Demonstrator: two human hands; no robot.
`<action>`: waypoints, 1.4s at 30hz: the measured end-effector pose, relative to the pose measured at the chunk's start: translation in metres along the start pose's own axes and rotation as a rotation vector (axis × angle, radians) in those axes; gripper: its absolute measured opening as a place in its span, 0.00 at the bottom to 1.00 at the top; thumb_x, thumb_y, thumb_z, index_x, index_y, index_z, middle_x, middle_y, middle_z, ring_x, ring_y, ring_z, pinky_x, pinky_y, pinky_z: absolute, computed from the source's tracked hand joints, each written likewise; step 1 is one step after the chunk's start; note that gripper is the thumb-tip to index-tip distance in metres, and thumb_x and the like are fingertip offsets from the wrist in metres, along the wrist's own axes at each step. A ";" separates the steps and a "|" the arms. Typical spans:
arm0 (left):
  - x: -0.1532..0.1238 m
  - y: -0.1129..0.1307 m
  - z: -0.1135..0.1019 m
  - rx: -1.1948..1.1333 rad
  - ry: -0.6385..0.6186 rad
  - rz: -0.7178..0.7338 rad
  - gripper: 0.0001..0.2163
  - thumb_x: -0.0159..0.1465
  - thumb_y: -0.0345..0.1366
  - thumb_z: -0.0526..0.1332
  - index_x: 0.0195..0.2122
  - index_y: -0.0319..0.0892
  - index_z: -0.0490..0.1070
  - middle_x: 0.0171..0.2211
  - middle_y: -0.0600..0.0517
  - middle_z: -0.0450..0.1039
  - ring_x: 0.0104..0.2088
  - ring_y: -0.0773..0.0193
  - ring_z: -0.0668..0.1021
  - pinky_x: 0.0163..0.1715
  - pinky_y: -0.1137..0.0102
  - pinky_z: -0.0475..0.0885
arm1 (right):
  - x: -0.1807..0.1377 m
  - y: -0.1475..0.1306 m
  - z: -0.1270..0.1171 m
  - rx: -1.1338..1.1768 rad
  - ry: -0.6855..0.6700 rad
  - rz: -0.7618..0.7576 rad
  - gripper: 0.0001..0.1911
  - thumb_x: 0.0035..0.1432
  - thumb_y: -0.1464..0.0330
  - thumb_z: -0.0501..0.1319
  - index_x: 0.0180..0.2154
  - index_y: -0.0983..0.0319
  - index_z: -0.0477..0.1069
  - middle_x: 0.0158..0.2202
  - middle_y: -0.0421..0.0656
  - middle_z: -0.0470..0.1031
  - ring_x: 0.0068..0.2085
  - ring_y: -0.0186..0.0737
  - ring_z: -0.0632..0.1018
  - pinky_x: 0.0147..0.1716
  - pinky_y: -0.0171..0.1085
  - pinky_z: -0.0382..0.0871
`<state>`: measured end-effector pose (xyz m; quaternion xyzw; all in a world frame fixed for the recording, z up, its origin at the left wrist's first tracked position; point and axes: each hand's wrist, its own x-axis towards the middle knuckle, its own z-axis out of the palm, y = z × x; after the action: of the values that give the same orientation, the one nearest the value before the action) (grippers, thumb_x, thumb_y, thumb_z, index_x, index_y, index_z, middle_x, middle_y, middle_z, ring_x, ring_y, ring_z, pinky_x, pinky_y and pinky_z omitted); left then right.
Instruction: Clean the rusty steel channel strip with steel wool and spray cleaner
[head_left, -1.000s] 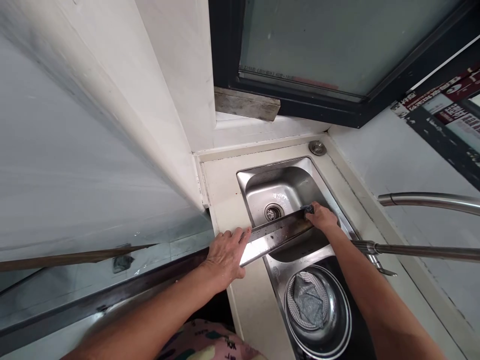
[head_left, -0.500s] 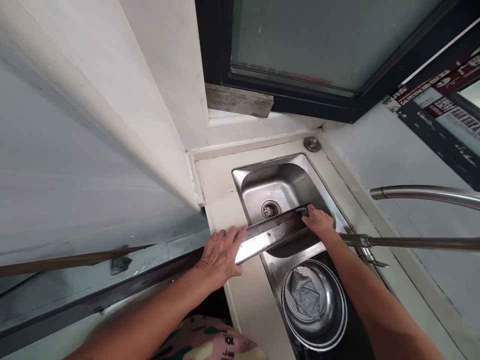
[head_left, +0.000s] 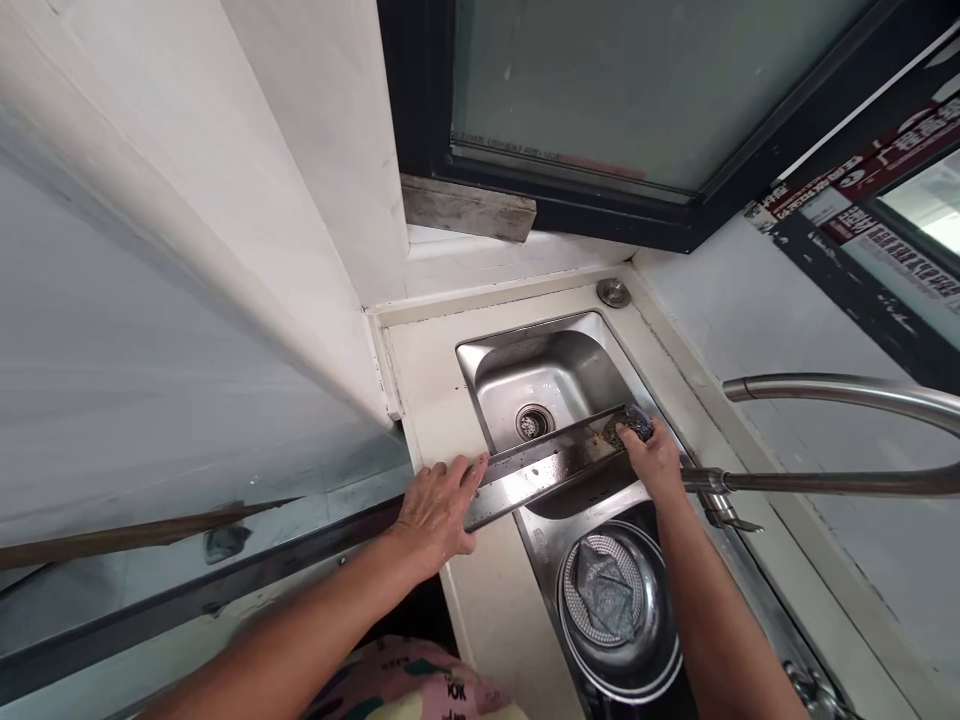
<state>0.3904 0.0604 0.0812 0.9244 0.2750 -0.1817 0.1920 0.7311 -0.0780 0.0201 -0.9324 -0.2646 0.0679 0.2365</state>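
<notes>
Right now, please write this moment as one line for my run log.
left hand: on end of flat steel bar | right hand: steel wool scourer against bar | bar: across stainless sink

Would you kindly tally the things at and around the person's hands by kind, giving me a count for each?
Hands: 2 (left hand, right hand)
Long steel strip: 1
Steel wool scourer: 1
Steel sink basin: 1
Round steel bowl: 1
Mesh strainer: 1
Total: 7
</notes>
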 end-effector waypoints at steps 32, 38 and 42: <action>-0.003 0.007 -0.002 -0.024 0.006 -0.028 0.52 0.46 0.41 0.72 0.70 0.43 0.46 0.58 0.41 0.66 0.48 0.46 0.72 0.49 0.56 0.67 | 0.002 -0.027 -0.011 -0.484 -0.047 0.045 0.25 0.62 0.53 0.56 0.50 0.66 0.73 0.40 0.57 0.79 0.41 0.54 0.79 0.40 0.45 0.69; -0.003 0.007 -0.005 -0.030 0.010 -0.013 0.50 0.47 0.40 0.71 0.69 0.42 0.49 0.57 0.42 0.66 0.49 0.46 0.72 0.50 0.55 0.66 | 0.004 -0.029 -0.003 -0.522 -0.210 0.005 0.22 0.62 0.56 0.58 0.51 0.61 0.73 0.38 0.52 0.79 0.41 0.53 0.80 0.38 0.43 0.69; -0.001 0.005 -0.001 -0.036 -0.013 -0.026 0.53 0.45 0.41 0.72 0.70 0.44 0.46 0.58 0.43 0.65 0.49 0.46 0.72 0.49 0.56 0.66 | 0.005 -0.029 -0.005 -0.500 -0.075 0.026 0.24 0.63 0.54 0.56 0.52 0.62 0.73 0.40 0.55 0.79 0.41 0.54 0.80 0.39 0.44 0.69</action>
<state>0.3927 0.0559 0.0838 0.9160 0.2889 -0.1852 0.2078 0.7227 -0.0554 0.0381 -0.9622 -0.2696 0.0378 -0.0120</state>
